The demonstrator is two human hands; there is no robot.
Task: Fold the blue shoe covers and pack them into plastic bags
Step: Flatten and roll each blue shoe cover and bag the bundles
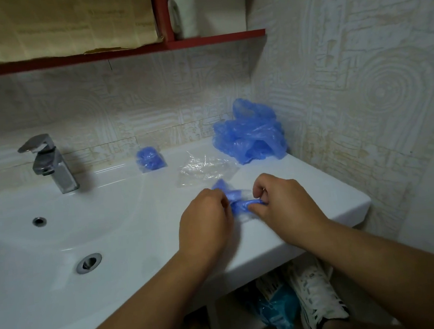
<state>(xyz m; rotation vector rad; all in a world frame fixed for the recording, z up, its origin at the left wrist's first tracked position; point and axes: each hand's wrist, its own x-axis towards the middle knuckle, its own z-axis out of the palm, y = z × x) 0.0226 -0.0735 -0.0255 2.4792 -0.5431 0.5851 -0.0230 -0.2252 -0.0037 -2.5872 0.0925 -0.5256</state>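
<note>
Under the white sink (326,202) stands a white sneaker (315,297). On the sink's right ledge both hands work one blue shoe cover (236,202) – the left hand (205,218) pinches its left end with curled fingers, and the right hand (285,203) grips its right end between thumb and bent fingers. Just beyond lie crumpled clear plastic bags (206,169). Further back a packed bag (149,158) sits left of them, near the wall – a loose pile of blue shoe covers (250,135) fills the corner. The faucet (50,163) stands far left.
</note>
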